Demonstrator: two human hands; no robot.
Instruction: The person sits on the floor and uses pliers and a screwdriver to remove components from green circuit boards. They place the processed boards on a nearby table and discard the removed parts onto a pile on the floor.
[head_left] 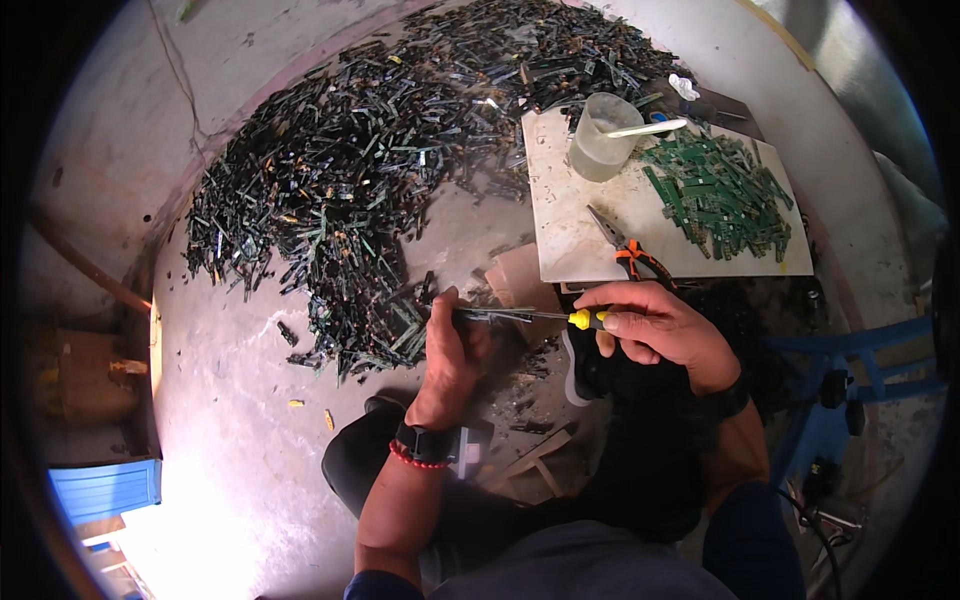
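Observation:
My left hand point(452, 348) is closed round one end of a narrow dark strip point(492, 313), which looks like a small circuit-board module. In my right hand point(660, 325) is a screwdriver point(580, 319) with a yellow and black handle. Its thin metal shaft points left and meets the strip's right end; the exact contact is too small to make out. Just beyond my right hand, pliers point(630, 252) with orange and black grips lie on a white board point(562, 235), partly over its near edge. A pile of green circuit-board strips point(720, 190) covers the board's right side.
A large heap of dark strips point(330, 190) spreads over the floor ahead and to the left. On the board stands a translucent plastic cup point(600, 145) with a white-handled tool point(648, 128) across it. Cardboard point(522, 280) lies before me. A blue stool point(860, 360) is at right.

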